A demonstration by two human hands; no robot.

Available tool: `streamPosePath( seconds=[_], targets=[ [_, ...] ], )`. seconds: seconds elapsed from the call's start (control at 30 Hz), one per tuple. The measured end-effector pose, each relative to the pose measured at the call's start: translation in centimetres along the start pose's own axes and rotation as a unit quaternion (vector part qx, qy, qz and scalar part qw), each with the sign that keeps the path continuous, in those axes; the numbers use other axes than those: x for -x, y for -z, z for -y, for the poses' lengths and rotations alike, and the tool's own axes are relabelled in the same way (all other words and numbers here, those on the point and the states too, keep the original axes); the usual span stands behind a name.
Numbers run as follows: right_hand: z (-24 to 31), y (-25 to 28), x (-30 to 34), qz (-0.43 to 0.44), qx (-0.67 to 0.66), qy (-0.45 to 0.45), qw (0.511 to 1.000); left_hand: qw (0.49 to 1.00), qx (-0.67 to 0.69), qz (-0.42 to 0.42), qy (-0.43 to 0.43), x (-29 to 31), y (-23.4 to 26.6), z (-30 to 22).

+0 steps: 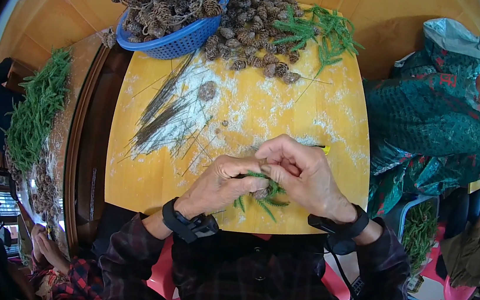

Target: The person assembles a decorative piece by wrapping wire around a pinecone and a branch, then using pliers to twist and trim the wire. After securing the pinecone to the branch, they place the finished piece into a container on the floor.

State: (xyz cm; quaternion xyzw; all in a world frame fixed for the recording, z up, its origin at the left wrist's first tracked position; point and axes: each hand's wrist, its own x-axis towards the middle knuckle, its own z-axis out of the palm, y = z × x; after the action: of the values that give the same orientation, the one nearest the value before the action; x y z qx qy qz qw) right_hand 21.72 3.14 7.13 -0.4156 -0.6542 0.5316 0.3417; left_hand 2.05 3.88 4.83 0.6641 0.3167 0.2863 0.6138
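Note:
Close to the near edge of the yellow table, my two hands meet over a green artificial pine sprig [266, 209]. My left hand [221, 184] is closed round the sprig's stem end, with a small brown pine cone [260, 194] showing just below the fingers. My right hand [306, 178] pinches at the same spot, thumb and forefinger meeting the left fingertips; what is between them is too small to make out. Thin dark wires [164, 115] lie loosely bundled to the left. A yellow-and-black object [324, 150] is partly hidden behind my right hand.
A blue basket [169, 40] heaped with pine cones stands at the back left, beside loose pine cones [260, 28] and green sprigs [330, 33]. White flakes dust the table [147, 184]. Green plastic bags [433, 119] bulge at right. At far left, another person's hands [50, 250] are near a side table.

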Motion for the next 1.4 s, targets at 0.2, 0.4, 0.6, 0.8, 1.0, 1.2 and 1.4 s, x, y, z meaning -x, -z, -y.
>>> streamPosePath(
  seconds=[0.2, 0.4, 0.6, 0.8, 1.0, 1.2, 1.4],
  targets=[
    [-0.6, 1.7, -0.3, 0.047, -0.023, 0.079, 0.995, 0.976, 0.198, 0.022, 0.088, 0.4, -0.3, -0.1],
    [1.2, 3.5, 0.7, 0.152, 0.149, 0.18, 0.96, 0.958, 0.233, 0.106, 0.131, 0.8, 0.8, -0.4],
    [0.5, 3.4, 0.5, 0.109, 0.227, 0.296, 0.921, 0.942, 0.286, 0.119, 0.133, 0.9, 0.4, -0.1],
    [0.6, 3.1, 0.3, 0.086, 0.301, 0.352, 0.882, 0.937, 0.29, 0.13, 0.146, 1.0, 0.4, 0.0],
    [0.3, 2.7, 0.2, 0.132, 0.261, 0.286, 0.912, 0.973, 0.143, 0.162, 0.075, -0.2, 0.9, -1.2],
    [0.2, 2.0, 0.3, 0.14, 0.034, 0.017, 0.989, 0.996, -0.026, 0.077, -0.047, -0.1, 0.6, -1.4],
    [0.7, 2.7, 0.6, 0.078, 0.082, 0.141, 0.984, 0.954, 0.256, 0.061, 0.144, 0.9, 0.1, -1.7]
  ],
)
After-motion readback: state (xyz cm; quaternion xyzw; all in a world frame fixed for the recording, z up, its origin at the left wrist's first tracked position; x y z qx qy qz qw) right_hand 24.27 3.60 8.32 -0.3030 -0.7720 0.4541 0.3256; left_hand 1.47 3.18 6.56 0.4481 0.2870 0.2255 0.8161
